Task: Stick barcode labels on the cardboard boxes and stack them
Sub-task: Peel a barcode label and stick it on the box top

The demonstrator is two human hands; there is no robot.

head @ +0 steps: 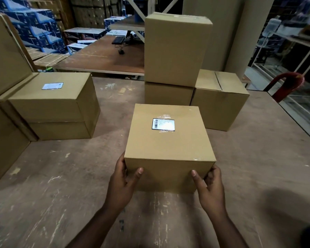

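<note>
Both hands on the near box (168,147), which sits on the tabletop (61,176) at centre. Left hand (123,183) clamped on its near-left corner, right hand (210,187) on its near-right corner; thumbs on the front face, other fingers round the sides. Barcode label (163,124) is stuck on the box top, under clear tape. Behind it: a two-box stack (174,56), with one more box (220,101) touching its right side. Left: a labelled stack (55,104), label (52,85) on top.
</note>
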